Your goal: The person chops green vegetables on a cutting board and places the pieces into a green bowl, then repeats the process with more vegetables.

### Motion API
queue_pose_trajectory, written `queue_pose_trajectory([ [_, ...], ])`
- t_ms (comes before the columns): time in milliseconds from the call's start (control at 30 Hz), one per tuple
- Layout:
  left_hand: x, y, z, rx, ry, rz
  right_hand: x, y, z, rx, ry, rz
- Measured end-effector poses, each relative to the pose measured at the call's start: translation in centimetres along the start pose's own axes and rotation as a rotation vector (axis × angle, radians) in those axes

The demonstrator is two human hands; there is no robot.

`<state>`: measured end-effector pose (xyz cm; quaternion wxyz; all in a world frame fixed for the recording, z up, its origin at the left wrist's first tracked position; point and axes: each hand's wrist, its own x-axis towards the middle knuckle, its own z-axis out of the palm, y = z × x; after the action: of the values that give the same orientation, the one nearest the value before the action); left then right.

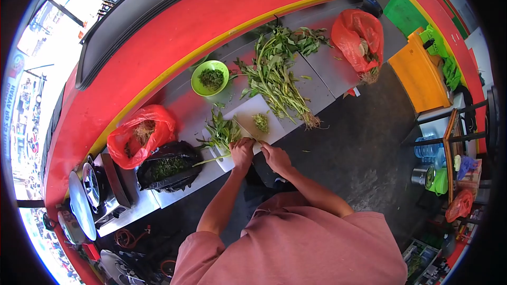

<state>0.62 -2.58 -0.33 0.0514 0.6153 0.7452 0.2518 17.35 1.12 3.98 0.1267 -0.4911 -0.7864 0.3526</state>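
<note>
A white cutting board [244, 108] lies near the counter's front edge. My left hand [242, 152] is closed around a bunch of leafy green stalks [221, 131] on the board's left side, with the leaves spreading away from me. Close beside it, my right hand [275, 158] is closed on a knife [248, 133]; its thin blade points toward the far left over the board, and the handle is hidden in my fingers. A small heap of chopped green pieces [260, 122] sits on the board, right of the blade.
Behind the board stands a green bowl [217, 91] of chopped greens. A large pile of rooted leafy stalks [274, 76] lies to its right. Red plastic bags [348, 34] flank the work area, with a black bag [171, 182] of greens and a stove [113, 187] at left.
</note>
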Motion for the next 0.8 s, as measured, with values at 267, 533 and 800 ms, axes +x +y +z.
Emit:
queue_pose_trajectory([
  [267, -0.2, 0.9, -0.4, -0.018, 0.079, 0.035, 1.7, 0.0, 0.9, -0.05, 0.02, -0.024],
  [533, -0.7, 0.2, -0.2, -0.081, 0.057, 0.008, -0.1, 0.6, 1.0, 0.034, 0.012, -0.009],
  [800, -0.9, 0.2, -0.4, -0.089, 0.055, 0.043, -0.4, -0.2, 0.6, 0.025, 0.01, 0.025],
])
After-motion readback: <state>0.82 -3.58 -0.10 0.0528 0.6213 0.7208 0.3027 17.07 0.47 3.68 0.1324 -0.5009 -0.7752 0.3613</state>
